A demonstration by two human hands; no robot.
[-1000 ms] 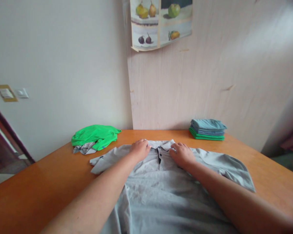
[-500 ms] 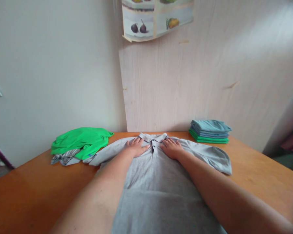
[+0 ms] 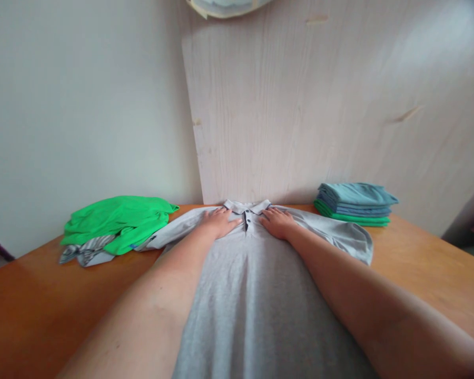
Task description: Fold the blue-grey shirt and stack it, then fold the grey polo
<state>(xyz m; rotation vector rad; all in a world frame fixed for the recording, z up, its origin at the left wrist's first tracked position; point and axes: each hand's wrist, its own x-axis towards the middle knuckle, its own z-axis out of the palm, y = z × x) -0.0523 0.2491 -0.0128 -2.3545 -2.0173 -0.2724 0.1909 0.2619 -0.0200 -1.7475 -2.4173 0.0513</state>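
A grey polo shirt (image 3: 256, 284) lies spread on its back on the table, its buttoned collar at the far edge and its sleeves out to both sides. My left hand (image 3: 219, 222) rests flat on it beside the left of the collar, fingers spread. On the other side of the button placket, my right hand (image 3: 277, 222) lies flat in the same way, palm down on the fabric. Neither hand grips the cloth. My forearms cover parts of the shirt's sides, and its lower hem is out of view.
To the left, a loose green garment (image 3: 118, 218) is heaped over a striped grey cloth (image 3: 92, 248), close to the shirt's left sleeve. A stack of folded clothes (image 3: 355, 202), blue-grey over green, stands at the back right. Behind the orange-brown table (image 3: 430, 268) rises a wall.
The view has tilted down and come closer, so the wall poster has mostly left the frame. Both hands keep their places on the shirt; its crosswise fold has given way to lengthwise creases.
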